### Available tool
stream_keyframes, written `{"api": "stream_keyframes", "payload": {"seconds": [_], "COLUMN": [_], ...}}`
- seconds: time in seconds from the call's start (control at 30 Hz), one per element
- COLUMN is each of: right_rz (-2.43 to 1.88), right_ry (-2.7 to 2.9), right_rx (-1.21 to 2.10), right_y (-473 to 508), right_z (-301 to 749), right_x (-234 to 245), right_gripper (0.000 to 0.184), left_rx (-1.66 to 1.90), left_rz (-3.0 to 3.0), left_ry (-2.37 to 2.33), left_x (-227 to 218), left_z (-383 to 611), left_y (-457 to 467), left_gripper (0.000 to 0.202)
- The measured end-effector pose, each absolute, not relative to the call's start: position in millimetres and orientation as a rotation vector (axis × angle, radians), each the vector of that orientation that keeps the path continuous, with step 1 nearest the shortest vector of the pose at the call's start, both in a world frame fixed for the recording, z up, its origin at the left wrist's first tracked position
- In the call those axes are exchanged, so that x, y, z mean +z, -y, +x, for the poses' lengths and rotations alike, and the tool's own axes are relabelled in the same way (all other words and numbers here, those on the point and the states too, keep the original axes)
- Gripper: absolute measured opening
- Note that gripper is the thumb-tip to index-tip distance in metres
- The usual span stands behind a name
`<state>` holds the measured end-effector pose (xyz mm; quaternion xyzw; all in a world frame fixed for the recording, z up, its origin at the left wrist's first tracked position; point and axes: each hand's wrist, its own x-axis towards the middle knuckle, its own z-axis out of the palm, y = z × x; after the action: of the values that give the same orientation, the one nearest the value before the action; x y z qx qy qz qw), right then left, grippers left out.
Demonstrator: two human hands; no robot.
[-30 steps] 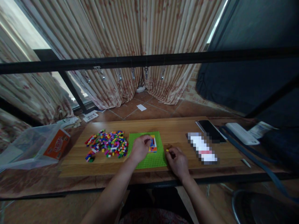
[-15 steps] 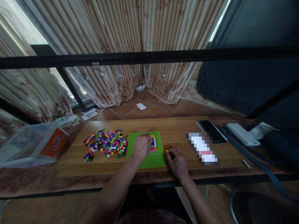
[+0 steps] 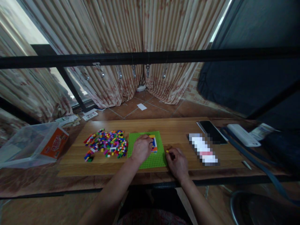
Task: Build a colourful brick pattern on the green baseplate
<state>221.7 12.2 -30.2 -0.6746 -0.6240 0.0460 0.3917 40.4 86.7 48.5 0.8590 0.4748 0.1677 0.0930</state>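
Note:
A green baseplate (image 3: 150, 161) lies on the wooden board, with a small block of coloured bricks (image 3: 154, 144) built on its upper right part. My left hand (image 3: 141, 149) rests on the plate, its curled fingers pressing at the left side of that block. My right hand (image 3: 177, 161) lies just right of the plate, fingers closed in a pinch around a tiny yellow brick (image 3: 167, 151). A heap of loose coloured bricks (image 3: 106, 144) spreads left of the plate.
A clear plastic bin with an orange box (image 3: 35, 144) stands at far left. A blurred white object (image 3: 202, 149), a dark phone (image 3: 212, 127) and a white device (image 3: 242, 134) lie to the right. A black bar (image 3: 150, 57) crosses overhead; curtains hang behind.
My left hand has shifted slightly on the plate against the brick block. My right hand has barely moved. The view has drifted a little.

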Motion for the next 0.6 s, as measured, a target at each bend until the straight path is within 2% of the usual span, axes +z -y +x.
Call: {"api": "stream_keyframes", "payload": {"seconds": [0.3,0.5,0.6], "right_rz": [-1.729,-1.707,-1.645], "right_ry": [1.598,1.578,1.563], "right_rx": [0.112,0.202,0.312], "right_y": [-12.6,-13.4,-11.2], "right_z": [220.8,224.7,228.3], "right_x": [-31.3,-25.9,-17.5], "right_gripper": [0.017,0.025,0.028], "left_rx": [0.222,0.281,0.443], "left_rz": [2.787,2.654,2.598], "left_ry": [-1.349,-1.384,-1.397], "left_x": [52.7,58.2,63.1], "left_z": [52.0,53.8,43.5], "left_y": [-79.7,-78.1,-72.5], "left_gripper": [0.023,0.023,0.027]}}
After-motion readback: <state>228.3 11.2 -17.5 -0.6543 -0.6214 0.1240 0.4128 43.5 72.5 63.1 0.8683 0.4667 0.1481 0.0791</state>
